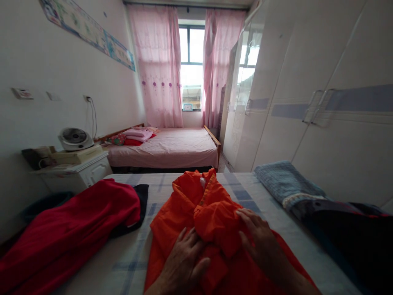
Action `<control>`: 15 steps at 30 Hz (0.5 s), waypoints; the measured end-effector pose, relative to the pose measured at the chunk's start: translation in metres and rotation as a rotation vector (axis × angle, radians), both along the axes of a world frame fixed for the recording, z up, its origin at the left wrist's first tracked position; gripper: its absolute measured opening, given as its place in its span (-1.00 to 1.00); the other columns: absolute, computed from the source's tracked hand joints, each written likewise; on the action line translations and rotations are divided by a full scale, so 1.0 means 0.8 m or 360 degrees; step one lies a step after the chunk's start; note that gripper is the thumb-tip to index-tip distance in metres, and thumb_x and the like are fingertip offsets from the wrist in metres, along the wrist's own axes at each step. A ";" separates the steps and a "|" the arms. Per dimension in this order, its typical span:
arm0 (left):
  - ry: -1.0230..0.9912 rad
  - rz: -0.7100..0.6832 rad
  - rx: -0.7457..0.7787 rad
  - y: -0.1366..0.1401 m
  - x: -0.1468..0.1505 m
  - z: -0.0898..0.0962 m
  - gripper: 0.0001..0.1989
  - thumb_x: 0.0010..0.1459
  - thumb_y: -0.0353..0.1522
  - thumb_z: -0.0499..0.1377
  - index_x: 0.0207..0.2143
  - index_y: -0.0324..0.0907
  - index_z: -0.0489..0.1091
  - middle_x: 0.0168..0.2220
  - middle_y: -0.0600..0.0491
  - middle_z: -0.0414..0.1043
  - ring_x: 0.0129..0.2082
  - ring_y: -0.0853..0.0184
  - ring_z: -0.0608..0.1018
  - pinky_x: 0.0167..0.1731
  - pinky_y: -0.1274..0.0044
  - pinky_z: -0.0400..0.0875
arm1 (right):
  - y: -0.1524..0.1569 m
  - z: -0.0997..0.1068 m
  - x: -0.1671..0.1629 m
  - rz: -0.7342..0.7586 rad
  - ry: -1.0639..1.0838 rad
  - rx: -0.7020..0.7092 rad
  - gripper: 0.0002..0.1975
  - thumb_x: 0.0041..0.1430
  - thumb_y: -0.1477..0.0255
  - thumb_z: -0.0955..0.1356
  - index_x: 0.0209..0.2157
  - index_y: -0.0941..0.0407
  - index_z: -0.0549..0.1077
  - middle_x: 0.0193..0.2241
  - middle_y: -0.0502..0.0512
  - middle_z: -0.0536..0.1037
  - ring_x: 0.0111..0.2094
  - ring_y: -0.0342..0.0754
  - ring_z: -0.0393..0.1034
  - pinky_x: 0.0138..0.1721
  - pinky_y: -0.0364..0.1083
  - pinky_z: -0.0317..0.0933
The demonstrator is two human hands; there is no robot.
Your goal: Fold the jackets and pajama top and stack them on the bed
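An orange jacket (pixel 172 213) lies on the near bed, its collar pointing away from me and a sleeve folded across its front. My left hand (pixel 184 258) rests on the lower left of the front, fingers stretched out over the fabric. On the right side my right hand (pixel 260 241) touches the bunched sleeve, its fingers spread. Neither hand grips the cloth visibly. The jacket's lower part runs out of view at the bottom edge.
Left of the jacket lies a red garment (pixel 92 213) with a dark one under its end. A folded blue-grey cloth (pixel 288 180) and dark clothes (pixel 346 233) lie to the right. Beyond stand a pink-covered bed (pixel 175 143), a fan (pixel 75 138) on a cabinet, and white wardrobes (pixel 285 135).
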State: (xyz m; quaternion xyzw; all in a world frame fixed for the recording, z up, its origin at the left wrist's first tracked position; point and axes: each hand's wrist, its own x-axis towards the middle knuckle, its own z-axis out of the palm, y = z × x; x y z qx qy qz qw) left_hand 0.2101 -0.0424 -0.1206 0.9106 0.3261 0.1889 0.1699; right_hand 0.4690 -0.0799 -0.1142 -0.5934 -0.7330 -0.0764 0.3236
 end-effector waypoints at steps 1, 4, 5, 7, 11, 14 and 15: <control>-0.0061 0.0027 -0.0048 0.000 -0.001 0.000 -0.59 0.24 -0.24 0.00 0.15 0.04 0.19 0.18 0.08 0.22 0.17 0.23 0.24 0.22 0.24 -0.04 | 0.005 -0.001 0.001 -0.0083 0.0146 -0.0130 -0.55 0.19 0.36 0.20 0.11 0.13 0.21 0.08 0.23 0.34 0.13 0.05 0.19 0.09 0.08 0.13; -0.0271 0.0130 -0.0180 0.000 -0.002 -0.002 -0.66 0.29 -0.29 -0.11 -0.02 -0.05 0.38 0.07 0.05 0.34 0.09 0.30 0.33 0.21 0.34 0.00 | 0.023 -0.001 -0.003 -0.0276 0.0569 -0.0470 -0.43 0.14 0.22 0.21 0.13 0.22 0.17 0.09 0.33 0.33 0.12 0.09 0.21 0.09 0.08 0.12; -0.0335 0.0155 -0.0225 0.000 -0.001 -0.002 -0.65 0.30 -0.29 -0.13 -0.08 -0.08 0.41 0.03 0.03 0.37 0.06 0.30 0.36 0.19 0.36 0.04 | 0.028 0.002 -0.006 -0.0286 0.0646 -0.0537 -0.44 0.11 0.22 0.24 0.09 0.22 0.22 0.06 0.32 0.36 0.10 0.10 0.23 0.09 0.07 0.11; -0.0423 0.0222 -0.0307 0.002 0.003 0.002 -0.63 0.30 -0.27 -0.15 -0.17 -0.12 0.43 -0.07 0.00 0.43 -0.02 0.28 0.41 0.11 0.38 0.16 | 0.036 0.009 -0.014 -0.0203 0.0731 -0.0580 -0.60 0.06 0.31 0.26 -0.07 0.18 0.36 -0.09 0.23 0.46 -0.02 0.08 0.33 0.03 0.04 0.15; -0.0525 0.0433 -0.0502 0.001 0.018 0.020 -0.60 0.26 -0.18 -0.13 -0.32 -0.17 0.43 -0.25 -0.05 0.46 -0.18 0.20 0.46 -0.05 0.36 0.28 | 0.025 0.038 -0.038 0.0250 0.0967 -0.0670 -0.90 0.06 0.44 0.23 -0.42 0.13 0.36 -0.45 0.00 0.44 -0.38 -0.11 0.33 -0.32 -0.13 0.20; -0.0797 0.0475 -0.0864 -0.003 0.030 0.029 -0.63 0.18 -0.12 0.00 -0.21 -0.18 0.42 -0.20 -0.04 0.47 -0.12 0.18 0.45 -0.05 0.40 0.29 | 0.001 0.063 -0.054 0.0840 0.1112 -0.1058 -0.90 0.06 0.46 0.25 -0.40 0.14 0.39 -0.44 -0.04 0.44 -0.40 -0.16 0.29 -0.37 -0.18 0.17; -0.0916 0.0474 -0.1001 -0.005 0.033 0.031 -0.62 0.13 -0.12 0.08 -0.14 -0.19 0.40 -0.15 -0.05 0.47 -0.06 0.17 0.43 -0.04 0.42 0.28 | -0.006 0.069 -0.055 0.0988 0.1088 -0.1159 -0.87 0.07 0.48 0.24 -0.37 0.14 0.41 -0.42 -0.03 0.45 -0.38 -0.16 0.31 -0.35 -0.19 0.18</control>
